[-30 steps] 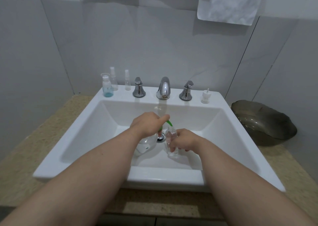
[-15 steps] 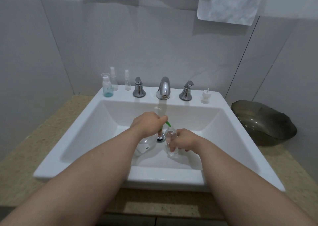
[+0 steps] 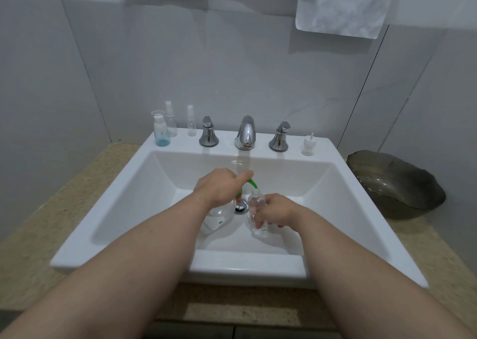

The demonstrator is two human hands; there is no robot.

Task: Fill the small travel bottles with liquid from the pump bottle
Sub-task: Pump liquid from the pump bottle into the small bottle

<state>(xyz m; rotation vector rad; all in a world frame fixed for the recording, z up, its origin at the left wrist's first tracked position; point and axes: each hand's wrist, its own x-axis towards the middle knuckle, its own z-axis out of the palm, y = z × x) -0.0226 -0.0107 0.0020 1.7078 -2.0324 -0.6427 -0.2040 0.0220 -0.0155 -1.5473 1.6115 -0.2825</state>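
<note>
Down in the white sink (image 3: 124, 209), the left hand (image 3: 218, 185) is wrapping around the top of the pump bottle (image 3: 216, 218), one finger lying on its green spout (image 3: 251, 184), while the right hand (image 3: 275, 211) is holding a small travel bottle (image 3: 255, 204) upright just under that spout.

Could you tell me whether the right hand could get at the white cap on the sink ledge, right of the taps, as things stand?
Probably not at once: the right hand grips the small clear bottle in the basin. Nothing stands between it and the white cap otherwise.
</note>
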